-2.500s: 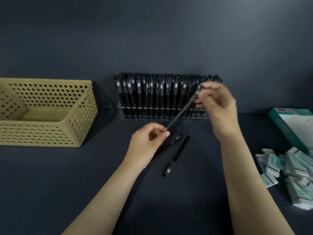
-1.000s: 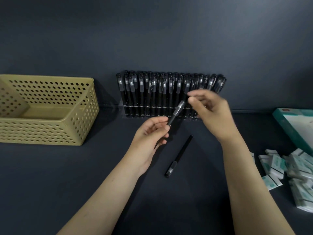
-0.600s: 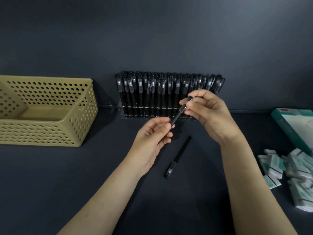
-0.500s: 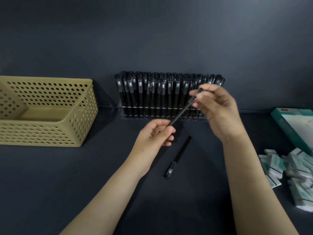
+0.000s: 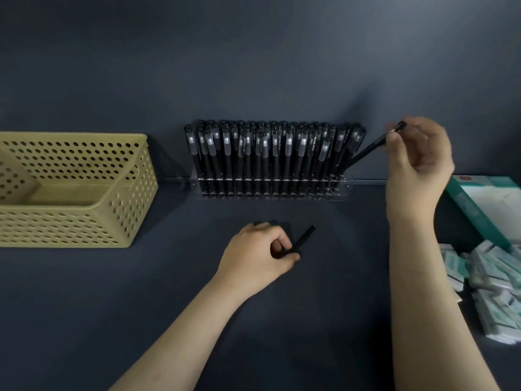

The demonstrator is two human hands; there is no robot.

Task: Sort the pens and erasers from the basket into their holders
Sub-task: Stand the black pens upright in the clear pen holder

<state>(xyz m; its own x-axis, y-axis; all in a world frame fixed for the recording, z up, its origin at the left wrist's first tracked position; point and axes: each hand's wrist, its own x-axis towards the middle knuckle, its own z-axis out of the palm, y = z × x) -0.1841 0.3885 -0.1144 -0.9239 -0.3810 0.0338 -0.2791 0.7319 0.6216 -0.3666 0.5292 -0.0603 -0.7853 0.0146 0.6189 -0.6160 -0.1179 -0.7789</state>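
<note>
Black pen (image 5: 366,149) tilted into right end of clear pen holder (image 5: 345,183), pinched at its top by right hand (image 5: 417,162).
Left hand (image 5: 255,261) down on dark table (image 5: 141,306), fingers closed on second pen (image 5: 303,239) lying there. Holder packed with upright black pens (image 5: 270,153), against back wall. Yellow perforated basket (image 5: 84,221) far left, looks empty. Erasers (image 5: 496,289) piled at right edge, beside teal box (image 5: 485,204).

head view, forward and down, close
</note>
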